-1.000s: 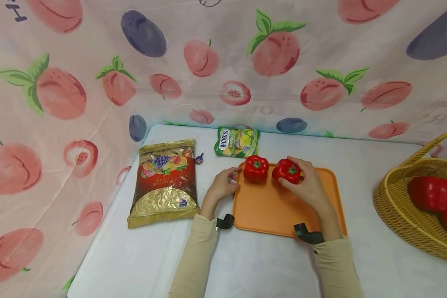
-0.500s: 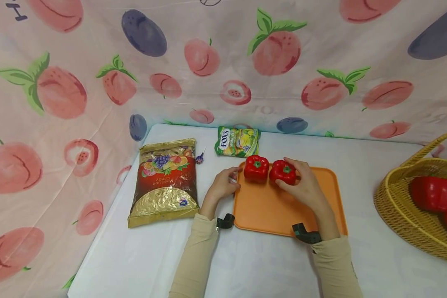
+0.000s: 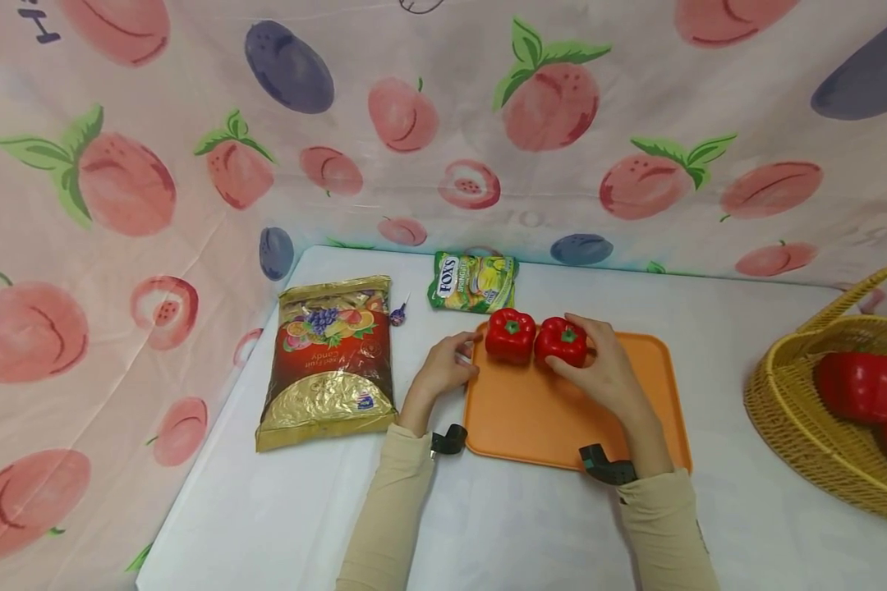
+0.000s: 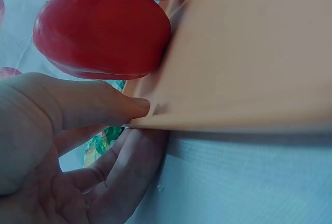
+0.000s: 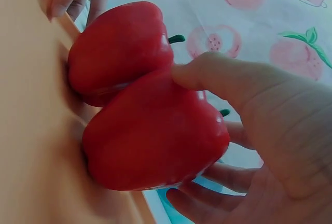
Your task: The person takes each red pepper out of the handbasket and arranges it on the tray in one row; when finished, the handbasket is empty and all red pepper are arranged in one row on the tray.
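Note:
Two red bell peppers stand side by side with stems up on an orange tray (image 3: 554, 419), near its far left corner. My right hand (image 3: 608, 368) grips the right bell pepper (image 3: 560, 343), thumb on the near side and fingers round the far side. In the right wrist view that pepper (image 5: 155, 136) rests on the tray against the left pepper (image 5: 122, 53). My left hand (image 3: 443, 368) pinches the tray's left rim. The left wrist view shows its thumb (image 4: 114, 105) on top of the rim and its fingers beneath.
Left of the tray lies a large gold and red candy bag (image 3: 328, 361), with a small wrapped lollipop (image 3: 398, 314) beside it. A green candy packet (image 3: 475, 282) lies behind the tray. At the right stands a wicker basket (image 3: 776, 394) holding red bell peppers (image 3: 865, 386).
My right hand has slid its bell pepper slightly left, closer to the other pepper, then stayed there. The left hand has kept its place on the tray rim.

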Motion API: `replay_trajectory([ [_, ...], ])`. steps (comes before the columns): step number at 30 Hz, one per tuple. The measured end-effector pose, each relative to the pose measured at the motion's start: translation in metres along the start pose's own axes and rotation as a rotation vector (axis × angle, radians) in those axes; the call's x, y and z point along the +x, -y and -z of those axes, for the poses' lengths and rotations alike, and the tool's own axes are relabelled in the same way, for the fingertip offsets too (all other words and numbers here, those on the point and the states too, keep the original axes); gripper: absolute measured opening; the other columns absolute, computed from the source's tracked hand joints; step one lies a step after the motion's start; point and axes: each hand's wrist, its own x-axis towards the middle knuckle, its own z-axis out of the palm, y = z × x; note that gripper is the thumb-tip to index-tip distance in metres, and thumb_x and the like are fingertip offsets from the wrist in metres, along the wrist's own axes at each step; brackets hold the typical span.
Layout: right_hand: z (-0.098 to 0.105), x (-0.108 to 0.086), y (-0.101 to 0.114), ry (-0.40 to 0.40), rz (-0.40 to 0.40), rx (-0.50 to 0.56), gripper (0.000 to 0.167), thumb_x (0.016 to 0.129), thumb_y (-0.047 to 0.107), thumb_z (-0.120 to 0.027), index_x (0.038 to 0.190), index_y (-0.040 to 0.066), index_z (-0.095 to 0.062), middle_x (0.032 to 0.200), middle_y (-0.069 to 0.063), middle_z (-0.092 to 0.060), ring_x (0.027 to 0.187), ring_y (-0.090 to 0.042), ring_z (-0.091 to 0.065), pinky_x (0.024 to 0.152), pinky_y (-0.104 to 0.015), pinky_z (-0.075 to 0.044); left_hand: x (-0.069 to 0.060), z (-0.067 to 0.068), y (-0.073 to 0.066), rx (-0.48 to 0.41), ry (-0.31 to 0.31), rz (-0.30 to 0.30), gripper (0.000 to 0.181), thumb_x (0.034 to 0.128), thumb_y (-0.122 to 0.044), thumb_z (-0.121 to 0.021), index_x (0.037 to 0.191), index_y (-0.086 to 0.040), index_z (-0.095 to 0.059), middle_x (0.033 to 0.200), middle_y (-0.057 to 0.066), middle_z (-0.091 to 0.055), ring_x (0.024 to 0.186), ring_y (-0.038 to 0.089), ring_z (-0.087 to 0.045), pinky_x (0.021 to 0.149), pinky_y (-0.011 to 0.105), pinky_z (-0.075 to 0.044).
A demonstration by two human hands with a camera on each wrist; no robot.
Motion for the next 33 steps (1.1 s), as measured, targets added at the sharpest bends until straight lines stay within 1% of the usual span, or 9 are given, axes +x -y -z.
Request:
replay_trajectory([
  [4, 0.0030, -0.0017, 0.0001, -0.012, -0.004, -0.007, 0.078, 0.086, 0.030, -0.077, 0.151, 0.012, -0.037, 0.147, -0.020, -0.037, 0.131, -0.041, -0.039, 0.093, -0.057, -0.048, 0.0005, -0.0003, -0.0005, 0.003, -0.001, -0.008, 0.056, 0.0832, 0.002, -0.070, 0.137, -0.008, -0.057, 0.104, 0.013, -0.059, 0.081, 0.020, -0.060, 0.068, 0.028, -0.053],
  [8, 0.0037, -0.0013, 0.0001, -0.016, -0.006, 0.001, 0.077, 0.086, 0.030, -0.076, 0.150, 0.011, -0.038, 0.146, -0.020, -0.038, 0.132, -0.041, -0.039, 0.094, -0.056, -0.048, -0.0003, 0.0011, -0.0007, 0.005, -0.009, -0.018, 0.056, 0.0822, 0.002, -0.070, 0.136, -0.007, -0.058, 0.103, 0.014, -0.060, 0.081, 0.020, -0.061, 0.067, 0.027, -0.053],
  [16, 0.0012, 0.0004, -0.0040, -0.009, 0.027, 0.039, 0.074, 0.087, 0.028, -0.076, 0.148, 0.006, -0.040, 0.144, -0.020, -0.041, 0.132, -0.039, -0.040, 0.097, -0.054, -0.046, -0.0015, 0.0013, 0.0006, 0.004, -0.006, -0.026, 0.056, 0.0830, 0.002, -0.069, 0.136, -0.007, -0.057, 0.102, 0.014, -0.060, 0.079, 0.019, -0.058, 0.065, 0.026, -0.052],
  [23, 0.0003, 0.0001, -0.0058, -0.007, 0.035, 0.029, 0.075, 0.087, 0.031, -0.076, 0.148, 0.007, -0.041, 0.143, -0.020, -0.042, 0.130, -0.039, -0.041, 0.094, -0.055, -0.048, -0.0017, 0.0017, 0.0002, 0.005, -0.007, -0.034, 0.055, 0.0823, 0.002, -0.069, 0.136, -0.007, -0.058, 0.101, 0.014, -0.059, 0.078, 0.019, -0.057, 0.065, 0.026, -0.051],
  [33, -0.0019, 0.0007, -0.0059, -0.013, 0.045, 0.034, 0.076, 0.085, 0.029, -0.078, 0.147, 0.007, -0.041, 0.141, -0.019, -0.042, 0.130, -0.039, -0.040, 0.093, -0.057, -0.048, -0.0014, 0.0011, -0.0004, 0.013, -0.009, -0.034, 0.056, 0.0818, 0.003, -0.069, 0.136, -0.007, -0.058, 0.102, 0.014, -0.060, 0.077, 0.019, -0.058, 0.064, 0.024, -0.050],
])
